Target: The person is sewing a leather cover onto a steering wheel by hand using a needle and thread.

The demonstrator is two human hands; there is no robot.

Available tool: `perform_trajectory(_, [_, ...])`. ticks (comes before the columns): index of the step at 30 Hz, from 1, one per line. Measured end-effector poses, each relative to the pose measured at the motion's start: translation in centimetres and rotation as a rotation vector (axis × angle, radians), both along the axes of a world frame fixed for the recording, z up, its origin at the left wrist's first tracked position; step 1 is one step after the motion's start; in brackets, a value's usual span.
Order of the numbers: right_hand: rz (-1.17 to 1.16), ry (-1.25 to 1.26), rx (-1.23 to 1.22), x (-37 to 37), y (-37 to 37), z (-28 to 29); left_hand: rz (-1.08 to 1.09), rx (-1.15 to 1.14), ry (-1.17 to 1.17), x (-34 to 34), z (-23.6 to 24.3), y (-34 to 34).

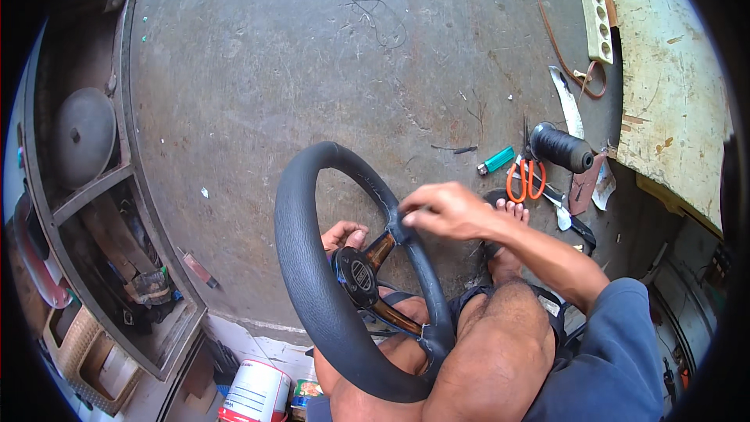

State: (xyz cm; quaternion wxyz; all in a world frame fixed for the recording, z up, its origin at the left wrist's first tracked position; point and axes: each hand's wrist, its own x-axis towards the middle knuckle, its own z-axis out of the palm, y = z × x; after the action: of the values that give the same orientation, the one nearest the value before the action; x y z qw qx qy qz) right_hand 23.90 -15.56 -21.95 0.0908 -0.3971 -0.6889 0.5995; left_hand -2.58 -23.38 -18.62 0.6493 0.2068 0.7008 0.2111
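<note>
A steering wheel (301, 266) with black leather-look covering and wood-look spokes leans tilted on my legs. Its round black hub (361, 277) sits between the spokes. Pale stitches or thread ends show along the inner edge of the rim, near the spoke joints. My right hand (444, 209) is at the right side of the rim, by the upper spoke, fingers pinched together; what they hold is too small to make out. Through the wheel's opening my left hand (344, 236) shows beside the hub, fingers curled. The rim hides its wrist, and its contact with the wheel is unclear.
Right of my foot lie orange-handled scissors (525, 180), a black thread spool (561, 147) and a green lighter (496, 160). A power strip (595, 22) with brown cord lies beyond. A metal-framed shelf (129, 109) stands left; a white bucket (256, 391) is lower left.
</note>
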Motion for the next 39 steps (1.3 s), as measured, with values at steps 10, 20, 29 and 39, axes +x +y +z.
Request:
perform_trajectory(10, [-0.074,0.178,-0.686,-8.0,0.2,-0.9,0.493,0.239,-0.529,-1.0,-4.4,1.1])
perform_trajectory(20, [-0.107,0.07,-0.505,-4.1,2.2,1.7,0.427,0.051,-0.565,-3.2,-4.0,2.1])
perform_trajectory(29, [-0.185,0.055,-0.76,-8.2,1.3,0.9,0.369,0.03,-0.555,-3.4,-3.1,4.1])
perform_trajectory(39, [-0.455,-0.35,-0.283,8.7,6.5,3.1,0.444,0.091,-0.635,-4.3,-3.7,1.0])
